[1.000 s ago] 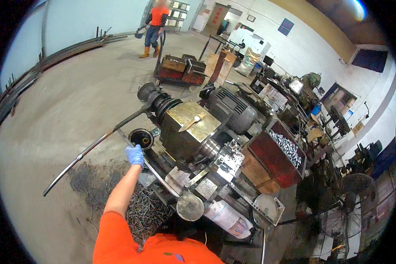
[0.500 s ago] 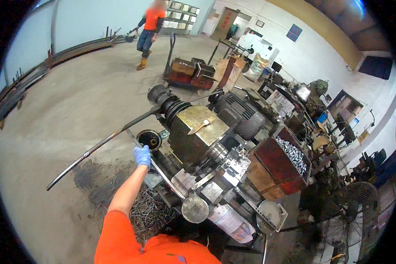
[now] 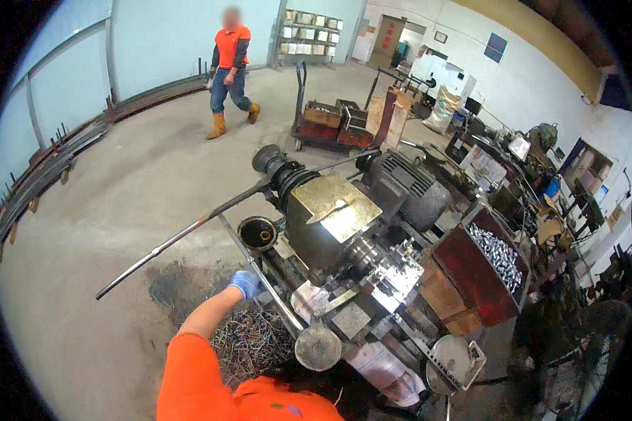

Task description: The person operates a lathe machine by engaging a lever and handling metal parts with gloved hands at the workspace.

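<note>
My left hand (image 3: 244,284), in a pale blue glove, is by the long bright metal bar (image 3: 277,302) on the near side of a greasy machine. It sits against or just left of the bar; whether its fingers wrap round it cannot be made out. The bar runs down to a round grey knob-like disc (image 3: 318,348). My right hand is out of view. The machine's boxy housing has a shiny brass-coloured top plate (image 3: 333,196). A slim dark shape on the plate is hard to make out. A second long rod (image 3: 158,251) sticks out leftward, above a round black cup (image 3: 258,233).
Metal shavings (image 3: 249,344) lie heaped below my left arm. A red-brown bin (image 3: 463,263) of small metal parts (image 3: 495,256) stands to the right, beside a motor (image 3: 407,186). Farther back are a loaded cart (image 3: 333,126) and a walking person (image 3: 230,74); steel bars (image 3: 56,161) line the wall.
My left hand has moved down along the bar, closer to the round disc. The view has shifted. The other person has walked nearer, and the brush on the top plate no longer shows clearly.
</note>
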Demonstrator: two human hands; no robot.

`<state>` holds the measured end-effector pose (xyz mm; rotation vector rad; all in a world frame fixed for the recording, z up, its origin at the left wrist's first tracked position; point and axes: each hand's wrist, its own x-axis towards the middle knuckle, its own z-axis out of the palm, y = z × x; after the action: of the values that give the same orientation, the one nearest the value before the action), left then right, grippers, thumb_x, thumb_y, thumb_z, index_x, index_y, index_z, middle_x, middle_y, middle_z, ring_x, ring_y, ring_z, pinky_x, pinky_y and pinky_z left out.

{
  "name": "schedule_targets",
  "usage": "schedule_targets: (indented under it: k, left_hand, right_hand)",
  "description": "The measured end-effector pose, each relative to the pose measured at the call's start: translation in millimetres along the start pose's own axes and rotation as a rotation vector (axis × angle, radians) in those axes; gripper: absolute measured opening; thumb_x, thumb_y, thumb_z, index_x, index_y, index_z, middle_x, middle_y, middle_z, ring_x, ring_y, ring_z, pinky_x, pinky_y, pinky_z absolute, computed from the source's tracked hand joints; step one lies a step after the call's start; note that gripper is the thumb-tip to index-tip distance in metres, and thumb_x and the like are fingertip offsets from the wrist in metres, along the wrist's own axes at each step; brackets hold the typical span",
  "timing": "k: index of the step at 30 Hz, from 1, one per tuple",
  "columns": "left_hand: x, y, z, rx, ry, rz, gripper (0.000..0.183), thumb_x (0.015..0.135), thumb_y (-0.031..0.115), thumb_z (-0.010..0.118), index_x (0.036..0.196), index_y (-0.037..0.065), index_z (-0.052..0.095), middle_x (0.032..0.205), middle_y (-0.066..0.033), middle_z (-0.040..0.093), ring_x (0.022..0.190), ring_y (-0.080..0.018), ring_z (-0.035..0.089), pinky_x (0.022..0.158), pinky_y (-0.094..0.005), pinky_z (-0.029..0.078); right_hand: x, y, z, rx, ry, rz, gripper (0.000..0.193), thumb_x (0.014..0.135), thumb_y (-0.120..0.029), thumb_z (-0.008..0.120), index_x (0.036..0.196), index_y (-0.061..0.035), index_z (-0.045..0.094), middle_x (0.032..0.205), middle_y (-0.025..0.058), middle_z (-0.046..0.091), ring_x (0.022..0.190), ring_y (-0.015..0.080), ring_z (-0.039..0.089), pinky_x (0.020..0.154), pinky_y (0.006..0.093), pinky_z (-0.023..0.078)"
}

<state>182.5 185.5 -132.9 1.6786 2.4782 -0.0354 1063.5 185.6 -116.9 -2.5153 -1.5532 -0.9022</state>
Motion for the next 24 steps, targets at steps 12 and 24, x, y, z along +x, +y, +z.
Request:
schedule_targets:
  k: [12, 24]
  left_hand:
    - [-6, 40, 19, -0.208, -0.001, -0.103, 0.027, 0.074, 0.035, 0.06, 0.089, 0.013, 0.064, 0.092, -0.011, 0.066, 0.09, -0.0287, 0.063, 0.074, -0.0418, 0.05]
    - [-59, -21, -30, -0.122, -0.228, -0.205, 0.036, 0.081, 0.039, 0.051, 0.091, 0.009, 0.068, 0.093, -0.0154, 0.067, 0.088, -0.0311, 0.064, 0.076, -0.0435, 0.05]
  right_hand:
    - [121, -98, -10, 0.205, 0.094, -0.392, 0.032, 0.081, -0.038, 0.048, 0.086, -0.0151, 0.07, 0.094, 0.009, 0.066, 0.09, 0.0352, 0.06, 0.076, 0.0551, 0.044]
    - [17, -279, -134, 0.526, -0.197, -0.7, 0.034, 0.081, -0.04, 0.05, 0.087, -0.0117, 0.069, 0.093, 0.012, 0.065, 0.088, 0.0356, 0.06, 0.075, 0.0533, 0.045]
